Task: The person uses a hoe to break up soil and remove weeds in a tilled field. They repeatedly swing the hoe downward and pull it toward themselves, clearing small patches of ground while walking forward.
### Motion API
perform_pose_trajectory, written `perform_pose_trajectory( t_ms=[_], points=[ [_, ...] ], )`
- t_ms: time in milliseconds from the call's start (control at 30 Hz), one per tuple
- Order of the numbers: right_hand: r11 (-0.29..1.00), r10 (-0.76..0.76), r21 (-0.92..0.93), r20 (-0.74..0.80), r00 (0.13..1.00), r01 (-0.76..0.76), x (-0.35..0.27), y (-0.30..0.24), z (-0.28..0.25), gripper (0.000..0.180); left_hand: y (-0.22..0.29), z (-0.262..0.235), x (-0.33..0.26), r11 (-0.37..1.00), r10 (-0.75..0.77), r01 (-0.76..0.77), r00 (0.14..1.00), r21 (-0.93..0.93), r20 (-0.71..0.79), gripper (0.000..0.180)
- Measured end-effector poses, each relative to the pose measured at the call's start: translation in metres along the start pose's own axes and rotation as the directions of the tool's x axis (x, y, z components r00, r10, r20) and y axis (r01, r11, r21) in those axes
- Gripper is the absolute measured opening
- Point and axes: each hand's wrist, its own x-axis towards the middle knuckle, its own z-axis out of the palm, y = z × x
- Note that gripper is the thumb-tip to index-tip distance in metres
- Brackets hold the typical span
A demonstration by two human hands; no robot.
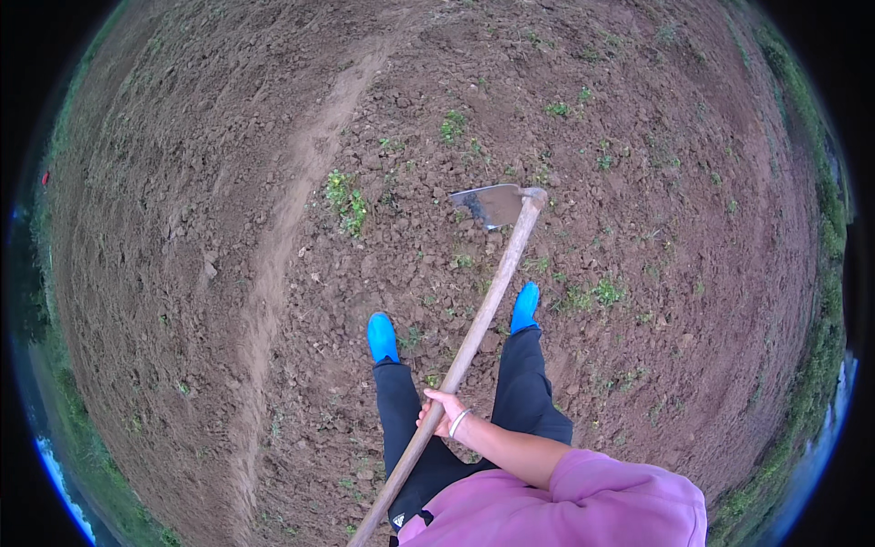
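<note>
Tilled brown field (228, 273), weed tufts scattered | right hand (444, 412) wrapped tight around hoe handle (474, 333) mid-shaft, likely for swing leverage | hoe blade (492, 204) raised, toward 12 o'clock beyond blue shoes (383, 337) | left hand not visible, grip can't tell | no packages, labels or signs seen
</note>
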Motion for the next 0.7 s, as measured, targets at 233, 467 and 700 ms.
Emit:
perform_pose_trajectory(
  t_ms=[233,467,700],
  points=[
    [0.975,-0.089,0.207,0.033,0.996,0.08,0.011,0.019,0.038,0.016,-0.06,-0.119,0.052,0.973,0.095,-0.036,0.962,0.226,-0.255,0.025],
    [0.612,-0.749,0.344,-0.036,0.661,0.712,-0.123,-0.077,0.011,0.012,0.075,-0.278,0.168,0.83,0.529,-0.38,0.766,0.408,-0.364,0.022],
    [0.111,-0.955,0.427,-0.204,0.215,0.898,-0.217,-0.156,-0.117,0.016,0.305,-0.291,0.079,0.531,0.847,-0.762,0.495,0.371,-0.195,0.016]
  ],
)
